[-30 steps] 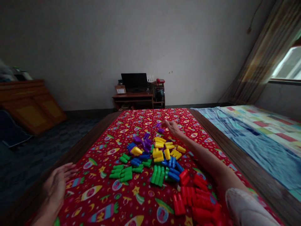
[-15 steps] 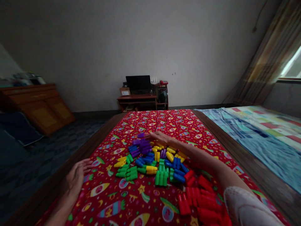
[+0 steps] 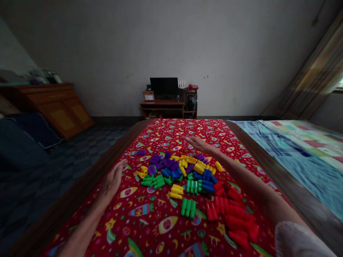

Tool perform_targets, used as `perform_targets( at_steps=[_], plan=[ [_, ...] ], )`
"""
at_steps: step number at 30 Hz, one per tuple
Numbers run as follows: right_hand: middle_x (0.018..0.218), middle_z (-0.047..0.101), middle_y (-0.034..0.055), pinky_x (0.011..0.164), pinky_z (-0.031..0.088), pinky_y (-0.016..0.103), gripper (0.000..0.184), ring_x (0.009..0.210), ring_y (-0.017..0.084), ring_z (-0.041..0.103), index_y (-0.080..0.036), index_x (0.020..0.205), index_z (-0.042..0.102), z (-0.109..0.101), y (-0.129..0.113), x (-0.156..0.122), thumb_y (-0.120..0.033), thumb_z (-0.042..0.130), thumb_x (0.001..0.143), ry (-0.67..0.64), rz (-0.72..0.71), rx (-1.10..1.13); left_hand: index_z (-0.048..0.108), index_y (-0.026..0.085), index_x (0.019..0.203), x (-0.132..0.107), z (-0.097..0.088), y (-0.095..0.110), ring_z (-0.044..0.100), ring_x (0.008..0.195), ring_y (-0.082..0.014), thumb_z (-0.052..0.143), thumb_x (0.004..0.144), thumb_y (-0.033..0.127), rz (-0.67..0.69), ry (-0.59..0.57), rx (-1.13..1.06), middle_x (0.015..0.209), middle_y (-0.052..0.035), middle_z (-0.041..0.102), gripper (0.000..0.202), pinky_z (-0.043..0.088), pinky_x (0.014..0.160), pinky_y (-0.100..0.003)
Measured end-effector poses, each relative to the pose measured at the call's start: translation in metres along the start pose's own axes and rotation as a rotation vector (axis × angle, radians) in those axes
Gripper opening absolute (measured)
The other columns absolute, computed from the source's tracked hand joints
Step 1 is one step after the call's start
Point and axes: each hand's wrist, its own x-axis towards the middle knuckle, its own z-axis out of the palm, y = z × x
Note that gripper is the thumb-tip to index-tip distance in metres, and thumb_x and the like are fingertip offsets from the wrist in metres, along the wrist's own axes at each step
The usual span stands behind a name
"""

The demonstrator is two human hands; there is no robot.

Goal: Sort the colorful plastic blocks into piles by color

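Note:
A spread of plastic building blocks lies on the red patterned cloth (image 3: 171, 135). My right hand (image 3: 197, 143) is just beyond the pile's far side, fingers stretched out, holding nothing. Nearest to it are yellow blocks (image 3: 198, 167) and purple blocks (image 3: 158, 160). My left hand (image 3: 114, 178) is at the pile's left, palm turned inward, fingers extended and nothing in them. Close by it are two yellow blocks (image 3: 142, 172) and green blocks (image 3: 158, 181). Blue blocks (image 3: 207, 180) sit mid-pile. Red blocks (image 3: 237, 216) are heaped beneath my right forearm.
A dark wooden edge (image 3: 257, 167) runs along the cloth's side. To the right is a bed with a blue sheet (image 3: 289, 171). A desk (image 3: 160, 104) with a monitor (image 3: 164, 87) stands at the far wall, and a wooden cabinet (image 3: 61, 110) at the left.
My right hand has moved away from the pile, farther across the cloth. My left hand has come in toward the blocks. Several blocks have shifted, with a green and a yellow one now nearer me.

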Motion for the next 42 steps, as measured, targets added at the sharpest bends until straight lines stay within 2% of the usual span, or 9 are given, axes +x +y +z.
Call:
perform_targets(
  at_steps=[3,6,9,13,18,22,26,35,42],
  plan=[
    [0.115,0.069,0.0097,0.105,0.039,0.05,0.073,0.116,0.031,0.058,-0.021,0.119,0.068,-0.03,0.022,-0.066,-0.073,0.027,0.088,0.269,0.238,-0.069,0.052,0.015,0.129,-0.01,0.025,0.024,0.047,0.131,-0.0272,0.025,0.088,0.065,0.087,-0.189,0.009,0.136,-0.0143,0.055,0.07,0.036,0.111,-0.044],
    [0.123,0.065,0.0119,0.107,0.036,0.052,0.083,0.121,0.032,0.054,-0.019,0.12,0.066,-0.014,0.027,-0.113,-0.081,0.027,0.081,0.343,0.299,-0.081,0.047,0.014,0.136,-0.019,0.061,0.051,0.041,0.136,-0.0261,0.024,0.091,0.061,0.207,-0.303,0.015,0.143,-0.0151,0.048,0.069,0.033,0.113,-0.044],
    [0.134,0.059,0.0091,0.11,0.035,0.048,0.082,0.127,0.029,0.05,-0.021,0.129,0.06,0.027,0.006,-0.115,-0.079,0.024,0.084,0.247,0.239,0.124,0.041,0.011,0.14,-0.032,0.086,0.081,0.03,0.142,-0.0284,0.022,0.095,0.054,0.323,-0.267,0.071,0.149,-0.0187,0.038,0.066,0.026,0.116,-0.049],
    [0.143,0.051,0.0077,0.112,0.033,0.046,0.078,0.132,0.026,0.046,-0.024,0.135,0.054,0.052,-0.027,-0.092,-0.077,0.025,0.086,0.134,0.17,0.439,0.03,0.022,0.148,-0.071,0.088,0.137,0.012,0.147,-0.0285,0.026,0.099,0.04,0.668,-0.218,0.175,0.158,-0.01,0.023,0.052,0.01,0.117,-0.056],
    [0.127,0.063,0.0145,0.108,0.038,0.049,0.076,0.123,0.029,0.055,-0.02,0.12,0.065,0.007,-0.015,-0.121,-0.079,0.036,0.081,0.456,0.262,0.466,0.053,0.027,0.131,-0.149,0.112,0.224,0.027,0.141,-0.028,0.037,0.097,0.045,1.374,-0.562,0.157,0.149,-0.0036,0.043,0.042,0.015,0.116,-0.054],
    [0.098,0.073,0.0163,0.094,0.051,0.047,0.074,0.1,0.027,0.068,-0.016,0.106,0.068,-0.025,0.014,-0.171,-0.078,0.035,0.082,0.769,0.38,0.451,0.065,0.021,0.109,-0.173,0.163,0.256,0.048,0.123,-0.0259,0.044,0.095,0.037,1.515,-0.596,0.166,0.121,-0.0065,0.063,0.03,0.02,0.115,-0.055],
    [0.088,0.074,0.0146,0.084,0.056,0.043,0.068,0.092,0.026,0.07,-0.016,0.093,0.069,-0.025,0.028,-0.2,-0.078,0.044,0.079,0.887,0.407,0.385,0.066,0.019,0.102,-0.139,0.182,0.243,0.049,0.121,-0.0303,0.049,0.093,0.034,1.324,-0.5,0.345,0.106,-0.0076,0.066,0.024,0.018,0.112,-0.062],
    [0.081,0.073,0.0135,0.079,0.054,0.043,0.075,0.083,0.03,0.068,-0.013,0.088,0.072,-0.022,0.036,-0.195,-0.078,0.037,0.077,0.756,0.587,-0.082,0.065,0.023,0.109,-0.048,0.126,0.168,0.048,0.125,-0.0287,0.052,0.092,0.035,1.023,-0.416,0.601,0.118,-0.0072,0.064,0.024,0.016,0.114,-0.06],
    [0.13,0.058,0.0129,0.109,0.032,0.052,0.055,0.133,0.031,0.041,-0.022,0.122,0.061,0.047,0.012,-0.132,-0.058,0.036,0.09,0.559,0.296,-0.203,0.058,0.029,0.129,-0.013,0.079,0.141,0.04,0.135,-0.0276,0.046,0.094,0.04,0.677,-0.433,0.473,0.142,-0.0059,0.052,0.038,0.02,0.115,-0.056]
  ],
)
